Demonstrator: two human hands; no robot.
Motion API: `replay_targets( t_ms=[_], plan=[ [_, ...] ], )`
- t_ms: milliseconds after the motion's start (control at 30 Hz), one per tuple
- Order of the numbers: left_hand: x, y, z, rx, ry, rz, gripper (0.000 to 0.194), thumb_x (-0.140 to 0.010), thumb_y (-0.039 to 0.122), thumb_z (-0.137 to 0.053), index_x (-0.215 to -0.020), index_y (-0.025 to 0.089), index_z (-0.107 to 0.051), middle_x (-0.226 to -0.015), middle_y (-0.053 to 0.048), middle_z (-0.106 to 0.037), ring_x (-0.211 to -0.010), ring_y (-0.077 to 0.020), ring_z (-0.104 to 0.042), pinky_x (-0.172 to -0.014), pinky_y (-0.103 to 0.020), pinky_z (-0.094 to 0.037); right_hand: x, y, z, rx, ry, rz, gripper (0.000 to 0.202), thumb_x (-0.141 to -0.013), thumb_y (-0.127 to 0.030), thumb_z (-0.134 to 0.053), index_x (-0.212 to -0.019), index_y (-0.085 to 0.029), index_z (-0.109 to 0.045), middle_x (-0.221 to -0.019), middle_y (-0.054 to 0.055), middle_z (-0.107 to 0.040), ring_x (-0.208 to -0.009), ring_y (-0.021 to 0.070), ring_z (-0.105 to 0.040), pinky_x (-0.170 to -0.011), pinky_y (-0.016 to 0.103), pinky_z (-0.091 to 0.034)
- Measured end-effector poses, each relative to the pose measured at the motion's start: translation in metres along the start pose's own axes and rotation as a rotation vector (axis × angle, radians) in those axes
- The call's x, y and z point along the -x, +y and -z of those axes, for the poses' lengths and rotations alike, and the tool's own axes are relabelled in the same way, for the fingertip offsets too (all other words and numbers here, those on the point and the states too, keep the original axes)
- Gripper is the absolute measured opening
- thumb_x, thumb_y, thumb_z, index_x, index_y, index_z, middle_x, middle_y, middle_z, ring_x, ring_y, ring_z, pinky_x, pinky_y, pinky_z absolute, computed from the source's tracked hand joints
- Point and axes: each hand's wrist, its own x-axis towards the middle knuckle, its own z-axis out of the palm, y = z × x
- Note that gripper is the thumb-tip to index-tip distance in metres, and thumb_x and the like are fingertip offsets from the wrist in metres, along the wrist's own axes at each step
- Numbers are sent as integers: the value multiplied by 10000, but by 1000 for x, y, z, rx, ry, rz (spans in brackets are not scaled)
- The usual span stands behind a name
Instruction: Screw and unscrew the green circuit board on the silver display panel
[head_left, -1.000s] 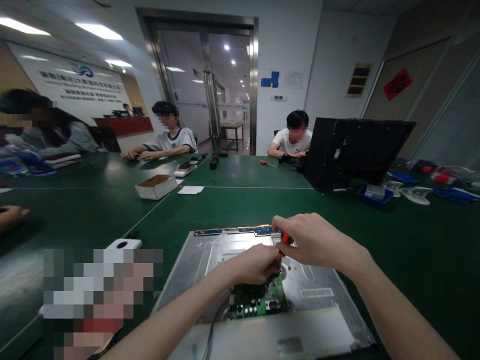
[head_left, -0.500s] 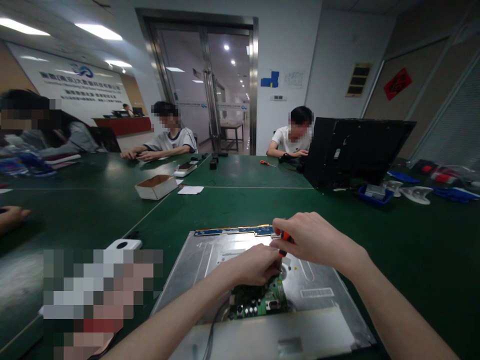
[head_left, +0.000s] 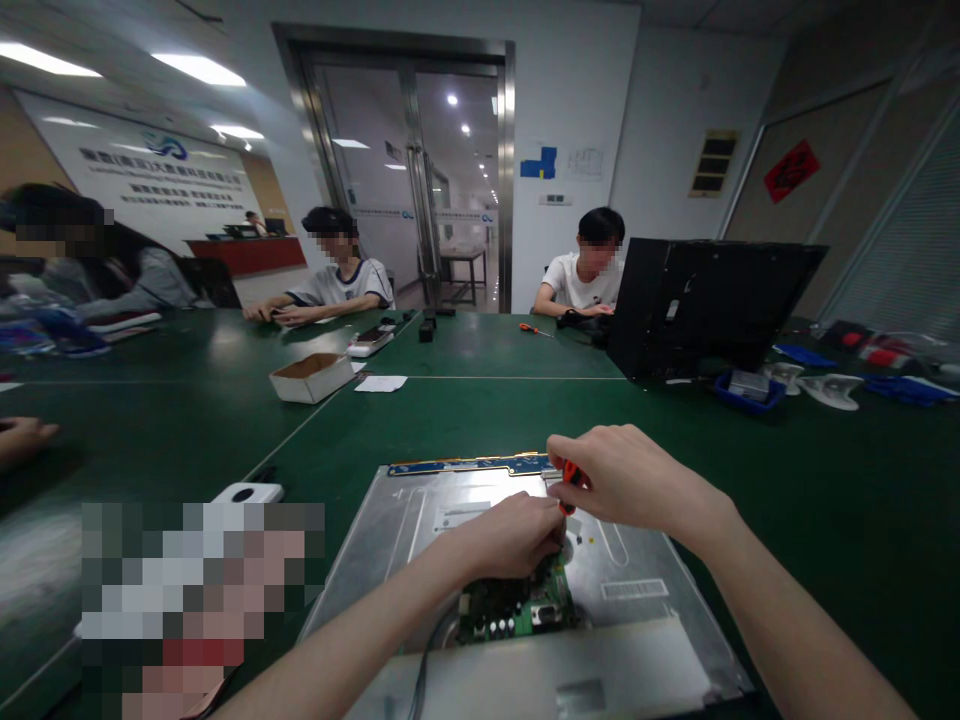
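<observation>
A flat silver metal panel (head_left: 637, 560) lies on the green table, with a narrow blue circuit strip (head_left: 465, 466) along its far edge. My right hand (head_left: 611, 470) is closed around the orange and black handle of a screwdriver (head_left: 571, 480), held over the panel. Just below it, my left hand (head_left: 517, 535) has its fingers bent down at the upper end of a green circuit board (head_left: 517, 608); its fingertips are hidden, so what they grip cannot be made out. A dark cable (head_left: 421, 668) runs from the board towards me.
A black monitor (head_left: 709, 310) stands at the right, beside a blue tray (head_left: 750, 392). An open white box (head_left: 311, 380), paper (head_left: 381, 384) and another screwdriver (head_left: 534, 329) lie further back. People sit around the table; one person's hand (head_left: 26, 438) is at the left.
Both hands stay in nearly the same place. The screwdriver handle has turned slightly in my right hand.
</observation>
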Motion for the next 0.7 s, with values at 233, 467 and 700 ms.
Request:
replay_targets(
  t_ms=[233,467,700],
  plan=[
    [0,1,-2,-39,-3,27,59,-817,129,-575,-774,169,-575,-786,-47,-642,-699,-207,-608,-578,-269,-411,1,-2,1,-69,3,40,132,-826,-210,-572,-950,-229,-529,-874,-1,-695,-758,175,-628,-549,266,-266],
    [-1,4,2,-32,-25,33,84,-836,130,-566,-772,177,-596,-801,-43,-658,-722,-205,-625,-622,-270,-441,-1,-1,0,-21,11,7,107,-859,-315,-590,-912,-231,-550,-781,-9,-695,-703,182,-633,-514,272,-220],
    [-2,5,2,-46,-45,42,119,-824,115,-582,-719,171,-582,-750,-41,-652,-705,-211,-622,-623,-280,-438,-1,-2,1,-29,14,25,59,-855,-248,-589,-900,-224,-558,-796,-9,-699,-696,158,-626,-518,263,-225]
  ],
)
